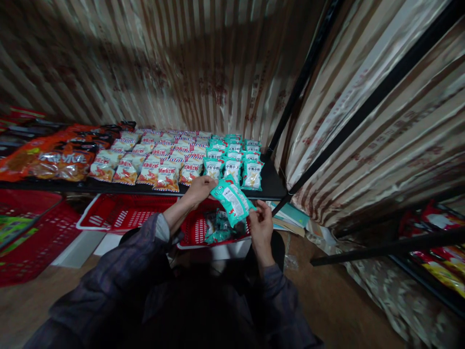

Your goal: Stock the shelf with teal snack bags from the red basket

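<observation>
Between my two hands a teal snack bag (233, 201) is held tilted, just in front of the shelf edge. My left hand (199, 190) pinches its upper left corner. At its lower right corner, my right hand (261, 223) grips with thumb and fingers. Rows of matching teal snack packets (232, 168) stand on the shelf right behind it. Below the bag is a red plastic basket (194, 231) with several more teal packets (218, 236) inside, partly hidden by the held bag.
White-and-orange snack bags (167, 174) and orange bags (61, 157) fill the black shelf (272, 179) leftward. Another red basket (119, 213) sits under it, with a larger red basket (43, 232) at left. Black metal poles (348, 104) slant across the right, before a striped curtain (181, 63).
</observation>
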The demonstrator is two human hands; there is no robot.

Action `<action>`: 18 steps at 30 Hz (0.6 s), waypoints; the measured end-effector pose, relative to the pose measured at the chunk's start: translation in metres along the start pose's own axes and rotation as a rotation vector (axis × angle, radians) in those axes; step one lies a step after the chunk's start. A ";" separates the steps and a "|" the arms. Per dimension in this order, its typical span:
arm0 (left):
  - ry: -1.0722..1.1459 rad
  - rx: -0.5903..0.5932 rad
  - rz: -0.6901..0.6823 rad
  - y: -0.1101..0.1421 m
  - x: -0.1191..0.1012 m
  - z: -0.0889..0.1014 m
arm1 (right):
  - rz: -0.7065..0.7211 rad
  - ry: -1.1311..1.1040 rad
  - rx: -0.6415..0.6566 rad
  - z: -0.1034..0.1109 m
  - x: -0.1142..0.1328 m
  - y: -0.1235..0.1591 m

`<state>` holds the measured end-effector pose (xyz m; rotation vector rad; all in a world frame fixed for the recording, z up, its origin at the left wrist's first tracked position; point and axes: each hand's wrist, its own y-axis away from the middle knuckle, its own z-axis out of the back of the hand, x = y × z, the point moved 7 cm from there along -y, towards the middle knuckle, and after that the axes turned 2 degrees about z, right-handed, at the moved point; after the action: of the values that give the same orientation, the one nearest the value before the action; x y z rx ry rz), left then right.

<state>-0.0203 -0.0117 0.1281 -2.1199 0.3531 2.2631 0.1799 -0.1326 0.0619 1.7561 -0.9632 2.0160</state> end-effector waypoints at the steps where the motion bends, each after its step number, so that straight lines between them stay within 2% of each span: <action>1: -0.021 -0.008 -0.021 0.000 -0.002 0.000 | 0.132 0.143 0.012 0.001 0.010 0.001; 3: -0.069 -0.015 -0.057 -0.001 -0.005 0.000 | 0.409 0.370 0.054 -0.002 0.034 0.007; 5: -0.109 -0.017 -0.072 -0.002 -0.005 -0.001 | 0.633 0.472 0.172 -0.012 0.052 0.017; 8: -0.151 -0.029 -0.078 -0.005 -0.004 -0.001 | 0.813 0.517 0.414 -0.029 0.066 0.034; 10: -0.168 -0.031 -0.080 -0.005 -0.003 -0.001 | 0.847 0.561 0.502 -0.037 0.067 0.042; 12: -0.179 -0.018 -0.070 -0.005 -0.003 -0.001 | 0.853 0.607 0.518 -0.042 0.067 0.046; 18: -0.182 0.020 0.000 0.001 -0.004 -0.001 | 0.798 0.667 0.376 -0.046 0.058 0.047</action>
<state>-0.0190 -0.0121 0.1318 -1.8849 0.3668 2.4173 0.1034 -0.1486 0.1024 0.6836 -1.1913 3.1381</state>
